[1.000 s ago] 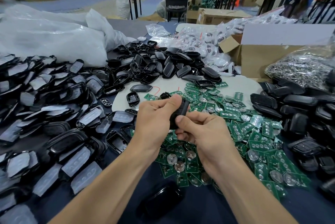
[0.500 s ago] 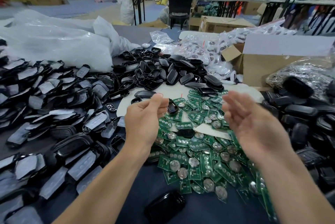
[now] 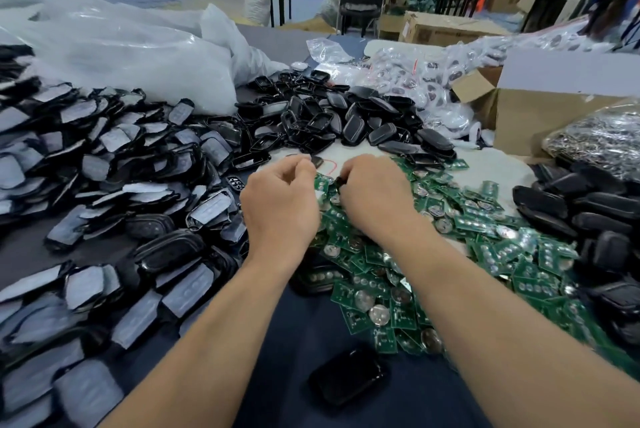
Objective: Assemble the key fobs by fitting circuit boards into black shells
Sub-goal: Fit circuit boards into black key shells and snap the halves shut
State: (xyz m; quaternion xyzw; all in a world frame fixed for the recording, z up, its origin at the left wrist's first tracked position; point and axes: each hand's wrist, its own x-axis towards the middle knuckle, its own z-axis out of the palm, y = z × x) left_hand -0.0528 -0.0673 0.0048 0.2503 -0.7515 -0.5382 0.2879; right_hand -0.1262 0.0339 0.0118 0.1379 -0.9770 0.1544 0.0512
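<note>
Both hands work at the middle of a crowded counter (image 3: 304, 330) draped in dark blue cloth, as I see it from the head camera. The left hand (image 3: 280, 206) is knuckles-up with its fingers curled under, at the left edge of a heap of green circuit boards (image 3: 450, 254). Its palm is hidden, so I cannot tell whether it holds anything. The right hand (image 3: 375, 195) sits just beside it, fingers curled down onto the boards. A small black piece (image 3: 338, 181) shows at its thumb tip, but I cannot tell if it is pinched.

The boards, many carrying silvery discs, spread from the hands toward the near right. A mound of bare black shells (image 3: 346, 119) rises just beyond the hands, partly on a white sheet (image 3: 491, 164). A much larger pile of black shells faced with grey film (image 3: 121, 168) fills the left side. Closed black key fobs (image 3: 571, 209) are stacked at the right edge, and a single glossy black shell (image 3: 348, 381) lies alone on the cloth between my forearms.

At the far left slumps a big clear plastic bag (image 3: 138, 57). At the far right are an open cardboard box (image 3: 540, 116), small bagged parts (image 3: 415, 81) and a sack of shiny metal pieces (image 3: 599, 133).
</note>
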